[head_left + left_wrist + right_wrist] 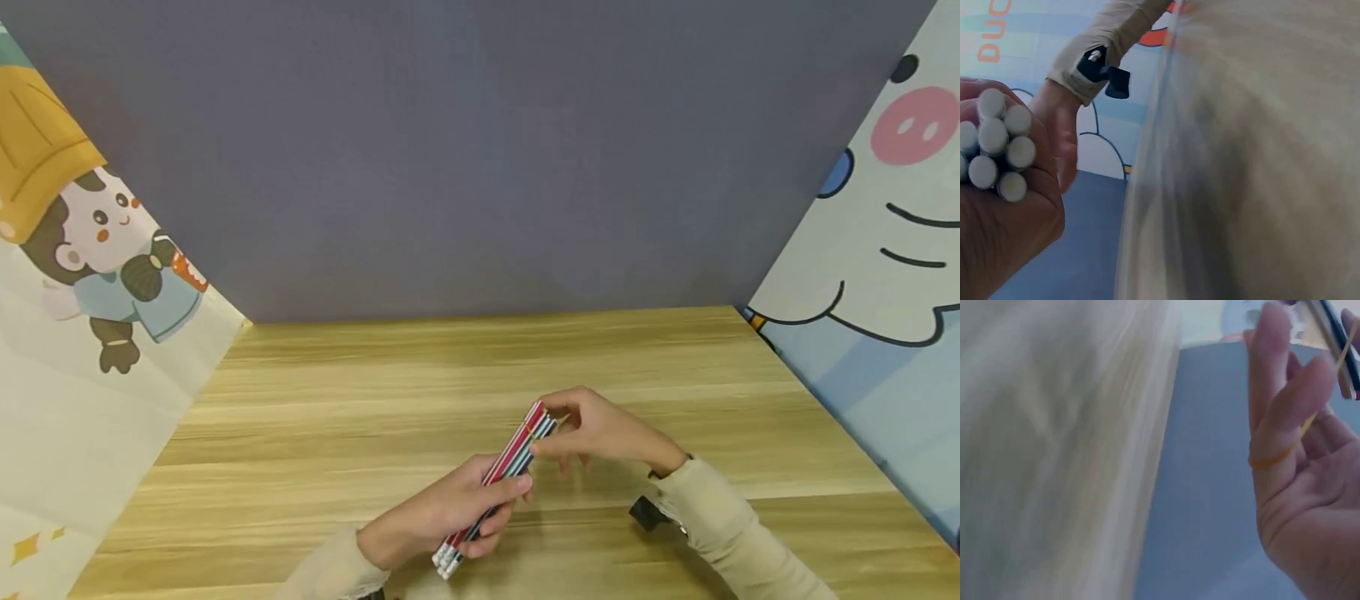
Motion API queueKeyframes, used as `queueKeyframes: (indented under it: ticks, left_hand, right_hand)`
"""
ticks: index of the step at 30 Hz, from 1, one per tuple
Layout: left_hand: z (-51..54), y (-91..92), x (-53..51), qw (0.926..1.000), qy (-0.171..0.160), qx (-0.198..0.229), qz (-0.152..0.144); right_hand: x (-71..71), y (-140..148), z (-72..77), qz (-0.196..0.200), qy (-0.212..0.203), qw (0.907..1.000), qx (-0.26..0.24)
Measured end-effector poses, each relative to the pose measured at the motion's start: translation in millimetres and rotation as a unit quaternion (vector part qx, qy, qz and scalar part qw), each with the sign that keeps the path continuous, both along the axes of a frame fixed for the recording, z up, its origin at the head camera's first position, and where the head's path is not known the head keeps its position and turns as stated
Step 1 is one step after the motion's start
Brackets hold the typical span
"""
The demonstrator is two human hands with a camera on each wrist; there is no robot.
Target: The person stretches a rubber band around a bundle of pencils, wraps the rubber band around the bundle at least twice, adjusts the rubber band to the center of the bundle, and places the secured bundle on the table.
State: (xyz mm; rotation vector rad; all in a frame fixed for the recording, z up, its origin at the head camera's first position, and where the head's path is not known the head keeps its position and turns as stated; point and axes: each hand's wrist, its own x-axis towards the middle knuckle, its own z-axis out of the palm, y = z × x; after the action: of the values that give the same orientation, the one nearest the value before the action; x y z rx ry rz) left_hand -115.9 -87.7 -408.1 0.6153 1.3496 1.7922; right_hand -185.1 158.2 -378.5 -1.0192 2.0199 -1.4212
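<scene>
Striped pencils (pixel 519 450) lie in a slanted bundle in my left hand (pixel 472 504), which grips them with the thumb across the top. Their white eraser ends (pixel 992 136) face the camera in the left wrist view. At the upper end of the bundle is my right hand (pixel 603 429), its thumb and forefinger touching the pencils. A yellow rubber band (pixel 1272 461) loops round a finger of that hand and stretches toward the bundle. How far the band goes round the pencils is partly hidden by the fingers.
Under both hands is a wood-grain table (pixel 360 375). A grey panel (pixel 480 167) stands along its far edge, with cartoon-printed sheets (pixel 97 450) at the sides. A black wrist device (pixel 647 512) is on the right sleeve.
</scene>
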Motion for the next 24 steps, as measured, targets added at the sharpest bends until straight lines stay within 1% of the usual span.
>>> queueKeyframes:
  ticks: [2,4,6,8,9,11,13,14,15,17,20,22,23,24]
  left_hand:
    - [4.8,-4.5,-3.0,0.9999,0.004,0.000,0.016]
    - [10.7,-10.1,-6.2,0.9994,0.010,-0.006,0.033]
    - [15.1,-15.1,-10.0,0.9983,0.023,-0.011,0.053]
    - [17.2,-18.6,-13.6,0.9966,0.029,-0.011,0.077]
    - [17.6,-20.2,-15.2,0.9952,0.033,-0.013,0.091]
    - [17.3,-22.0,-18.7,0.9920,0.042,-0.010,0.118]
    - [17.8,-23.2,-21.2,0.9888,0.049,-0.003,0.141]
    - [18.3,-23.5,-22.2,0.9874,0.054,0.000,0.149]
    - [18.9,-23.8,-22.9,0.9858,0.060,0.001,0.157]
    - [19.8,-24.3,-23.8,0.9828,0.075,0.004,0.169]
    - [21.0,-23.9,-23.1,0.9783,0.099,-0.014,0.182]
    - [21.0,-22.7,-21.3,0.9746,0.126,-0.039,0.181]
    - [20.9,-22.0,-20.3,0.9719,0.144,-0.053,0.178]
    - [20.8,-21.2,-19.2,0.9684,0.164,-0.068,0.176]
  right_hand:
    - [-1.0,1.4,0.6,-0.038,0.014,0.9990,0.019]
    - [-2.8,2.4,0.9,-0.056,0.029,0.9979,0.017]
    - [-2.6,1.4,2.7,-0.059,0.029,0.9978,-0.005]
    - [-0.3,-1.6,4.1,-0.061,0.019,0.9968,-0.048]
    - [1.7,-3.7,5.1,-0.068,0.013,0.9947,-0.075]
    - [6.9,-8.2,7.4,-0.089,-0.001,0.9870,-0.134]
    - [10.6,-11.0,8.4,-0.117,-0.002,0.9758,-0.185]
    - [11.7,-11.7,8.8,-0.132,0.001,0.9704,-0.202]
    - [11.9,-11.9,9.0,-0.148,0.005,0.9668,-0.209]
    - [10.9,-12.1,8.2,-0.179,0.005,0.9645,-0.194]
    - [7.3,-13.1,4.1,-0.223,-0.010,0.9659,-0.132]
    - [5.3,-15.0,0.6,-0.231,-0.032,0.9686,-0.087]
    - [4.9,-15.8,-1.2,-0.226,-0.045,0.9709,-0.067]
    - [4.6,-16.5,-2.7,-0.212,-0.057,0.9742,-0.051]
